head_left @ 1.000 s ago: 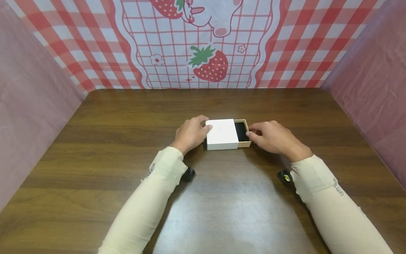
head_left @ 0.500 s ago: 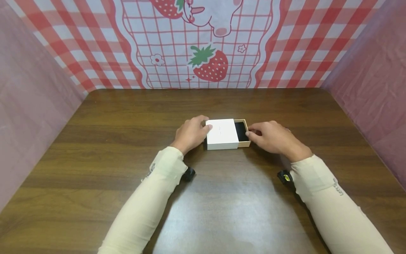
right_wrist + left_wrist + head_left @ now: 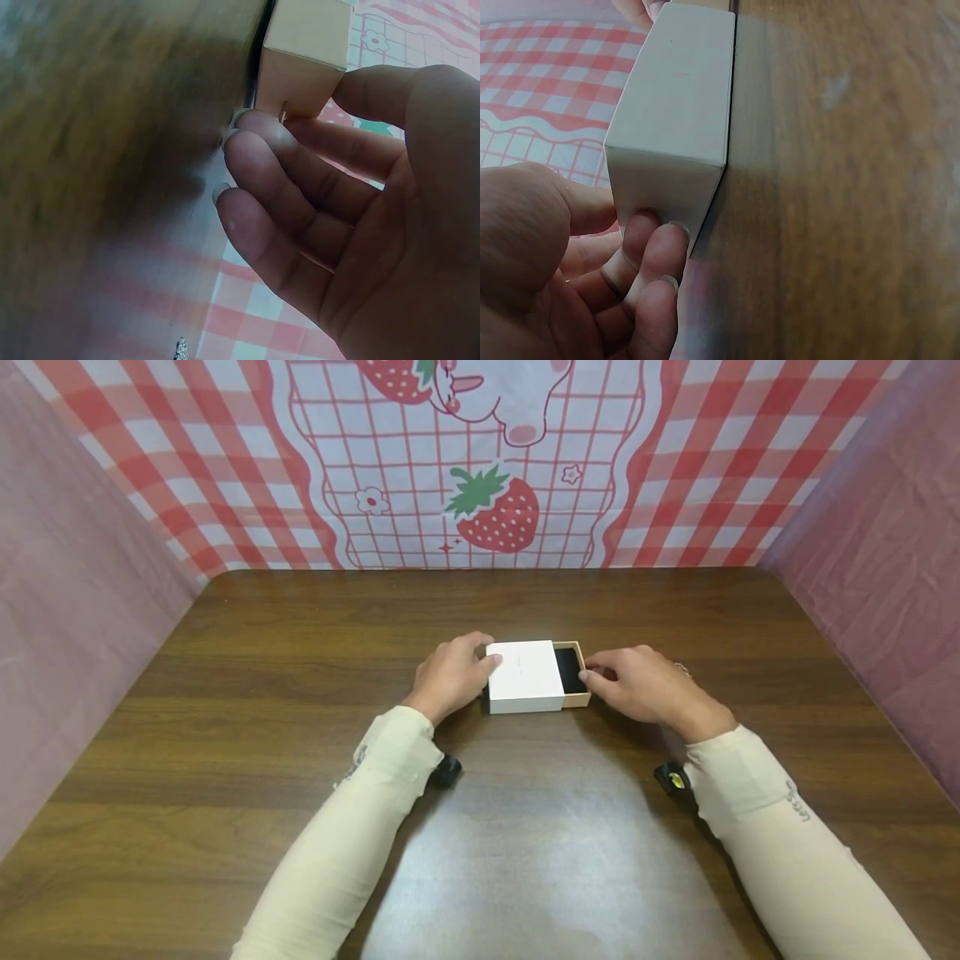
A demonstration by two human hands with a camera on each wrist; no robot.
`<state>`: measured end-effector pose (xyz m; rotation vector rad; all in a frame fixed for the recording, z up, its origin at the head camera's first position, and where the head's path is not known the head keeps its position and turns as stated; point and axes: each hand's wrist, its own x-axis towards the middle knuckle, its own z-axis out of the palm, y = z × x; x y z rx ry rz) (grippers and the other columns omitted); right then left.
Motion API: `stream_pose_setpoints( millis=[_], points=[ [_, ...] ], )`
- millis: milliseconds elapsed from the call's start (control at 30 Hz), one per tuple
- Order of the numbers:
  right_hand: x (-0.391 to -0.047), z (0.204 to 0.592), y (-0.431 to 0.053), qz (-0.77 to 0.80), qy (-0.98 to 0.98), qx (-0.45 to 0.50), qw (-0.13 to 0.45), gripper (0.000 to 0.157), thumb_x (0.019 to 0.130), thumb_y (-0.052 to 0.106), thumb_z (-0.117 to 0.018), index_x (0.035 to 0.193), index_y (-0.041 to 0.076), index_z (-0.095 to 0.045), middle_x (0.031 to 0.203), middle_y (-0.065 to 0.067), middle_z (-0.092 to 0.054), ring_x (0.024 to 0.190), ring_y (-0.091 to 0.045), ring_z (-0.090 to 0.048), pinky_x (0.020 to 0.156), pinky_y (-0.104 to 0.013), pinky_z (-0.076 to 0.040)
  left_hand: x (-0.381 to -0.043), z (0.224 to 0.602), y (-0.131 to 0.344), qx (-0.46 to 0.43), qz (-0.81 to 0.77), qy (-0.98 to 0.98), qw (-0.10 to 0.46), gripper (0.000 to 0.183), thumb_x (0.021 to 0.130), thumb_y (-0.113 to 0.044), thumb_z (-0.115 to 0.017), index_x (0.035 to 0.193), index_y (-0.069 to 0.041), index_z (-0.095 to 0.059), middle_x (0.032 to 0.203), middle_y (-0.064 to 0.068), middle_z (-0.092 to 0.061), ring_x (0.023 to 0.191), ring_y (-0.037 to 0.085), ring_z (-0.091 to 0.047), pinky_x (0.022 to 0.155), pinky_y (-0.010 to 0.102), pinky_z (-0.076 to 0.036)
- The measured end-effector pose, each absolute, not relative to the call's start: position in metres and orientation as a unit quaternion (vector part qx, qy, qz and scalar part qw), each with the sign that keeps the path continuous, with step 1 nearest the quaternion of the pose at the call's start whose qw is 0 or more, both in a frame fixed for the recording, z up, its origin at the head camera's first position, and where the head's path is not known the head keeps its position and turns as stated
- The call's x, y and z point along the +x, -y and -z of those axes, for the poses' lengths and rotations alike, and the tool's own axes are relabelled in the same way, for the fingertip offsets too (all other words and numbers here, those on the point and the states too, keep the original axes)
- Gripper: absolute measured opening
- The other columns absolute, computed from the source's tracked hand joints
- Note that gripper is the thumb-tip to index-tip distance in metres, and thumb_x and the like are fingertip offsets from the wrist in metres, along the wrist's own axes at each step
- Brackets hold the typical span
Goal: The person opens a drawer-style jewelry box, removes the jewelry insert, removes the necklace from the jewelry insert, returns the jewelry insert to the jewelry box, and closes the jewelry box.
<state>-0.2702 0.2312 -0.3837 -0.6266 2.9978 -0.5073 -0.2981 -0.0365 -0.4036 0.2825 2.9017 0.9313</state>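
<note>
A white sliding drawer box lies flat on the wooden table, its tan inner drawer partly out on the right. Black lining shows inside the drawer. My left hand holds the white sleeve at its left end, thumb on the top edge. In the left wrist view, curled fingers press against the sleeve's end face. My right hand holds the drawer's outer end. The right wrist view shows the thumb at the drawer's upper edge and curled fingers against its end face.
The brown wooden table extends around the box. Behind it hangs a red and white checked cloth with strawberries. Pink cloth hangs at both sides. Dark wrist cameras sit below both wrists.
The drawer has slid very slightly left into the sleeve, and my right hand has shifted left with it. My left hand and the sleeve stay in place.
</note>
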Motion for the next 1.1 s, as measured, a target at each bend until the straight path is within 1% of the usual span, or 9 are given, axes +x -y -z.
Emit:
stream_pose_setpoints(
  millis=[667, 833, 1100],
  points=[
    [-0.2685, 0.3834, -0.2300, 0.166, -0.965, -0.203, 0.021, 0.036, 0.101, 0.027, -0.059, 0.124, 0.003, -0.069, 0.104, -0.011, -0.071, 0.086, -0.024, -0.062, 0.084, -0.049, -0.051, -0.2982, 0.4036, 0.0368, 0.096, -0.307, -0.946, 0.042, 0.045, 0.103, -0.043, -0.052, 0.143, -0.023, -0.056, 0.138, 0.001, -0.061, 0.124, 0.025, -0.057, 0.099, 0.053, -0.042],
    [-0.2685, 0.3835, -0.2293, 0.166, -0.965, -0.201, 0.026, 0.037, 0.101, 0.028, -0.058, 0.126, 0.003, -0.068, 0.107, -0.012, -0.071, 0.088, -0.024, -0.062, 0.086, -0.050, -0.051, -0.2986, 0.4039, 0.0370, 0.097, -0.305, -0.947, 0.041, 0.045, 0.103, -0.043, -0.052, 0.143, -0.023, -0.056, 0.138, 0.000, -0.061, 0.124, 0.025, -0.057, 0.099, 0.053, -0.042],
    [-0.2678, 0.3840, -0.2284, 0.165, -0.964, -0.205, 0.026, 0.036, 0.101, 0.028, -0.059, 0.125, 0.003, -0.069, 0.101, -0.009, -0.071, 0.083, -0.023, -0.060, 0.082, -0.047, -0.051, -0.2988, 0.4037, 0.0367, 0.096, -0.302, -0.948, 0.039, 0.044, 0.103, -0.043, -0.052, 0.143, -0.023, -0.056, 0.139, 0.000, -0.060, 0.125, 0.026, -0.057, 0.099, 0.053, -0.042]
  ],
)
